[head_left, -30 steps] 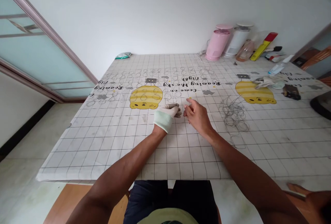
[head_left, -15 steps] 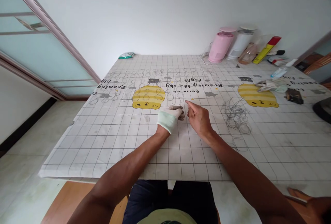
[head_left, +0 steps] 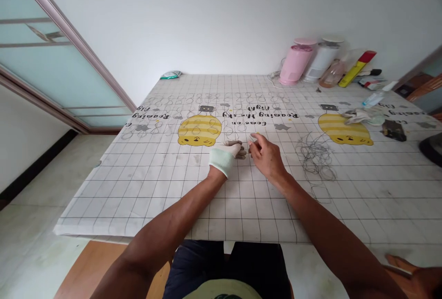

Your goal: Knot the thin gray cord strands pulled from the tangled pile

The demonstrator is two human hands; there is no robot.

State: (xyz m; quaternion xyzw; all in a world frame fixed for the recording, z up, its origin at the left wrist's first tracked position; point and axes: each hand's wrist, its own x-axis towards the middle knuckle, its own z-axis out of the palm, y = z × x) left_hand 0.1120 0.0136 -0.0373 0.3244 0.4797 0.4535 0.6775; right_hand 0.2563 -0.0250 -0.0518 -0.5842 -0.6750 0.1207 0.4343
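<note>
My left hand wears a pale glove with a light green cuff. Its fingers are curled together over the middle of the table, and anything between them is too small to make out. Close to its right is my bare right hand, index finger bent forward above the thumb, the other fingers curled in. What it pinches, if anything, does not show. Just beyond both hands lie thin wire loops bent like figure eights. A tangle of thin dark wire rests right of my right hand.
A checked tablecloth covers the table. Rows of wire loops lie farther back. At the back right stand a pink cylinder, a white one, and bottles. A crumpled glove and a dark block lie at right.
My right index finger has bent and the hand has shifted slightly. The fingers of my left hand have moved a little. The camera view has shifted slightly.
</note>
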